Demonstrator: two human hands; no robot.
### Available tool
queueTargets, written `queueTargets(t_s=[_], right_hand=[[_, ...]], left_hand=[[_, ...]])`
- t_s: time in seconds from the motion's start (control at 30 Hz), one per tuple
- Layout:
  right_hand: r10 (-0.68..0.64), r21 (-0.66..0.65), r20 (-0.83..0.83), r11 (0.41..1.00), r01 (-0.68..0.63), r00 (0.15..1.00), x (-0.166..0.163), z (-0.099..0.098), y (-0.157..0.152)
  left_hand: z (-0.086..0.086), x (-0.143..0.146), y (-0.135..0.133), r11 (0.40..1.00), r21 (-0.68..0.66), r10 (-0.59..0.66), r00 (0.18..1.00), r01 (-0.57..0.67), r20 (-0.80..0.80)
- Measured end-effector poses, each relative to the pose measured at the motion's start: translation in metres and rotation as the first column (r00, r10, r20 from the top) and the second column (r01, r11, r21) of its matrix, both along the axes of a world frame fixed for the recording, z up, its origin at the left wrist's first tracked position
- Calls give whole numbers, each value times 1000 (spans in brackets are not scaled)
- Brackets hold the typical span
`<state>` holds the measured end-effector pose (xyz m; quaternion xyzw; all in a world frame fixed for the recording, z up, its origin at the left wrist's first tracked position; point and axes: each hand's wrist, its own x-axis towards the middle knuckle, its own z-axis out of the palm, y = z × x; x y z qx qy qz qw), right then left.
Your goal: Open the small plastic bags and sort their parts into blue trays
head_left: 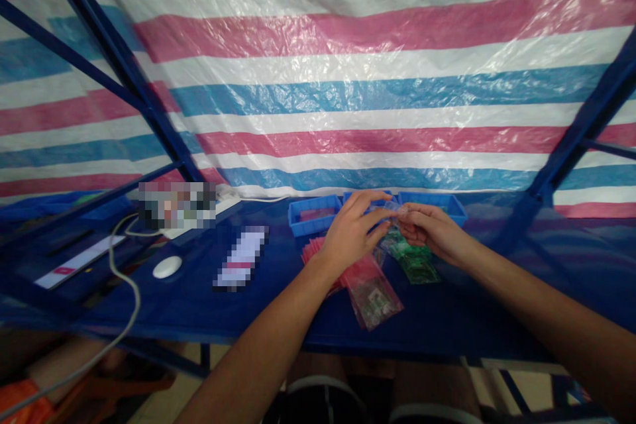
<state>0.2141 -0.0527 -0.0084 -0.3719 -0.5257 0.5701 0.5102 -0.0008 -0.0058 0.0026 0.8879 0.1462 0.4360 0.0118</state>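
A small clear plastic bag (391, 207) is between my hands, above the blue bins' front edges. My right hand (430, 230) pinches its right side, fingers curled. From the left, my left hand (354, 228) reaches to the bag with fingers apart; its fingertips are at or against the plastic. Just below lie red translucent bags (375, 295), the front one with a dark item inside, partly covered by my left hand. Green translucent bags (420, 265) lie below my right hand. What the clear bag contains is too small to tell.
Behind my hands stand a left blue bin (313, 228) with red bags and a right blue bin (450, 205); another is mostly hidden. A phone (241, 258), a white mouse (167, 267) and a white cable (134, 305) are on the left. Blue metal posts (163, 136) frame the striped sheet (372, 93).
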Motion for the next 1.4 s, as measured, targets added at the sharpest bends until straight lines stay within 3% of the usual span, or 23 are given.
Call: queueTargets(t_s=[0.23, 0.53, 0.87, 1.07, 1.23, 1.4], right_hand=[[-89, 136, 118, 988, 73, 989, 1, 0, 1], [-208, 336, 265, 935, 112, 942, 2, -3, 3], [-144, 206, 270, 974, 89, 952, 7, -9, 6], [-115, 89, 100, 990, 107, 988, 8, -9, 8], [-37, -33, -32, 999, 36, 999, 6, -7, 6], [-55, 9, 49, 998, 55, 997, 4, -7, 6]], left_hand=[[3, 0, 0, 999, -33, -13, 998, 15, 56], [-3, 3, -1, 988, -146, 66, 991, -49, 112], [-2, 2, -6, 976, -218, 27, 999, -21, 22], [-2, 2, -5, 992, -121, -35, 999, 32, -20], [-4, 2, -1, 997, -69, -31, 999, 32, 4], [-3, 1, 0, 997, -78, -3, 999, 6, 32]])
